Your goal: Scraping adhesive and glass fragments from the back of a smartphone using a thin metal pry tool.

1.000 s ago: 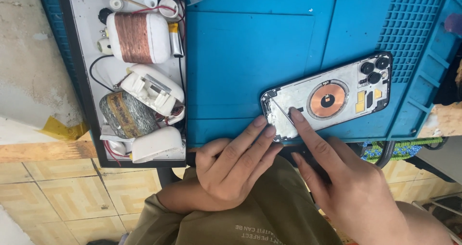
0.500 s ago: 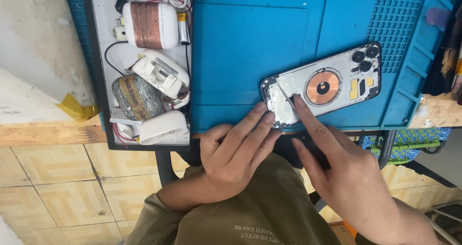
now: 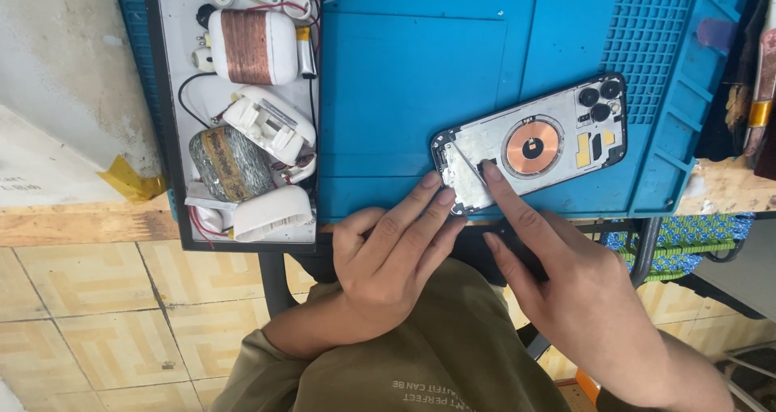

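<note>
Surface: blue mat (image 3: 404, 97), bare middle, near edge close.
Phone back (image 3: 529, 145): flat, near mat's front edge.
My left hand (image 3: 388, 258): fingers together, steadying its corner.
My right hand (image 3: 566, 291): forefinger pressing inside, clamped on nothing.
Tray (image 3: 170, 137): left, apart.

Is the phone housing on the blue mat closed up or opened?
Opened: the phone housing lies with its copper coil and inner parts exposed.
</note>
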